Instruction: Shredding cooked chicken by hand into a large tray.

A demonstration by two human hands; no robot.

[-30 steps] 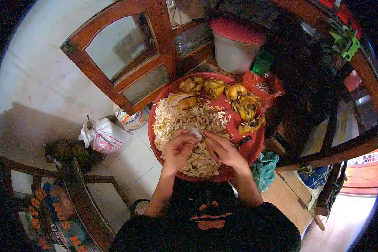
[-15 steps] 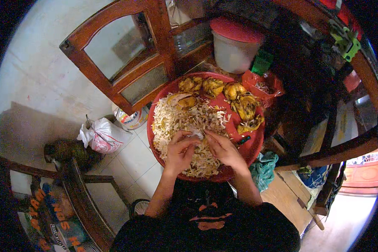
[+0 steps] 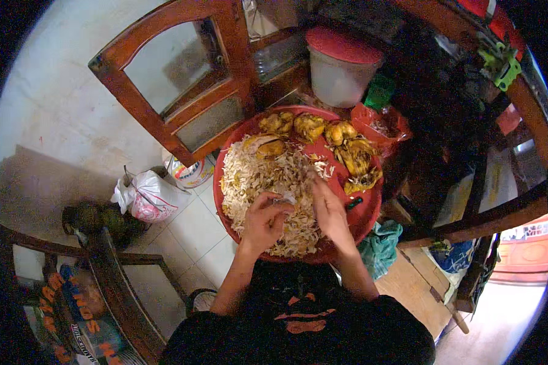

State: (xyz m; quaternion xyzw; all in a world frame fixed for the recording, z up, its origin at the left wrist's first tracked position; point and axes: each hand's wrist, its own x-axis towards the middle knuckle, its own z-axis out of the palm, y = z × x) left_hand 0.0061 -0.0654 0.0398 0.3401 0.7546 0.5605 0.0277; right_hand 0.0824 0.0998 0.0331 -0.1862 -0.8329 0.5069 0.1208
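As left hand (image 3: 263, 224) pinches pale scrap (image 3: 288, 198) — right hand (image 3: 331, 214) flat — bag (image 3: 159, 188) bears red print (image 3: 152, 210).

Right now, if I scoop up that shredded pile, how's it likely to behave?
The shredded pile would probably break apart rather than lift whole, since it looks like loose strands. Handfuls are likely floppy, as the strands look thin. Some may scatter: stray bits lie on the red tray beside it.
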